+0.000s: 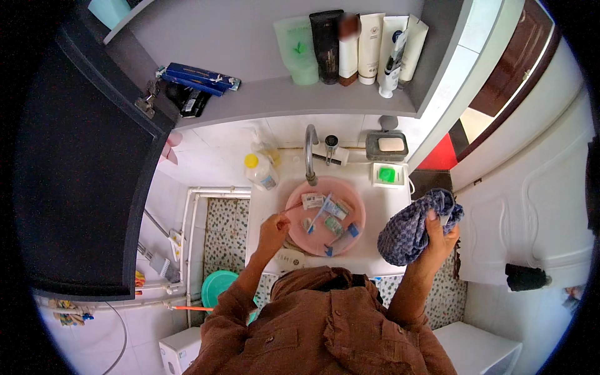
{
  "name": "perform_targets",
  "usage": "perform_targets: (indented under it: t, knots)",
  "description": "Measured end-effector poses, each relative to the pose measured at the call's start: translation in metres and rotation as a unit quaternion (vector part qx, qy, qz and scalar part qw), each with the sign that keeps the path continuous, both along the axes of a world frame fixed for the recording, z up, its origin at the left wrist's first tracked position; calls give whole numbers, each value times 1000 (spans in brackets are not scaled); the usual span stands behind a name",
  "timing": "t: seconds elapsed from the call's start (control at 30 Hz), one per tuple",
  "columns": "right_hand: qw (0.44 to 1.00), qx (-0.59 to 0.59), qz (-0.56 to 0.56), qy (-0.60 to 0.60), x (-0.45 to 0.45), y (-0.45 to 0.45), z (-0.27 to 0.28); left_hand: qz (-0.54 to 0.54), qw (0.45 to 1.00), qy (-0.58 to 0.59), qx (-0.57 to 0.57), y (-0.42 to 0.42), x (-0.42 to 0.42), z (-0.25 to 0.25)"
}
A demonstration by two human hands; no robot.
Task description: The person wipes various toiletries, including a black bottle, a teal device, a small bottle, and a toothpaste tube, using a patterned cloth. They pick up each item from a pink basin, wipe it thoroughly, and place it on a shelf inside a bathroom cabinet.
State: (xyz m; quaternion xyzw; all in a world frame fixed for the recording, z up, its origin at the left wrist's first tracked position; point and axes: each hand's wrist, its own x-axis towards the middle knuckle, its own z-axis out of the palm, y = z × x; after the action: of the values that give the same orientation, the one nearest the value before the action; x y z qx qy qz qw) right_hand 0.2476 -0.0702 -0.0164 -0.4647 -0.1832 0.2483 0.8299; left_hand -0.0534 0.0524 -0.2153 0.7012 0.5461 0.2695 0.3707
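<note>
In my right hand point(436, 239) is a bunched, dark blue-grey textured cloth point(403, 229), raised over the right end of the white sink counter point(375, 234). My left hand point(274, 234) is at the left rim of a pink basin point(293, 234), its fingers pinching a thin reddish stick-like item point(293, 207) that reaches over the basin. Inside the basin lie a light blue toothbrush-like stick point(320, 212), several small printed packets point(333, 226) and a clear pouch or tube with blue ends point(341, 241). The packets' contents cannot be made out.
A curved faucet point(309, 154) overhangs the basin. A yellow-capped bottle point(260, 172) stands left; soap dishes point(386, 146) sit right. Above is a grey cabinet shelf point(290, 101) with several tubes point(372, 47); its dark door point(89, 164) hangs open at left. A green bucket point(218, 286) stands below.
</note>
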Motion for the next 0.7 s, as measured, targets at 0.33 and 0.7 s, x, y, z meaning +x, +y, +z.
perform_targets:
  t: [0.33, 0.7]
  knots:
    - [1000, -26, -3, -1, -2, 8, 2, -306, 940, 142, 45, 12, 107, -126]
    - [995, -77, -62, 3, 35, 14, -6, -324, 912, 214, 134, 25, 135, -115]
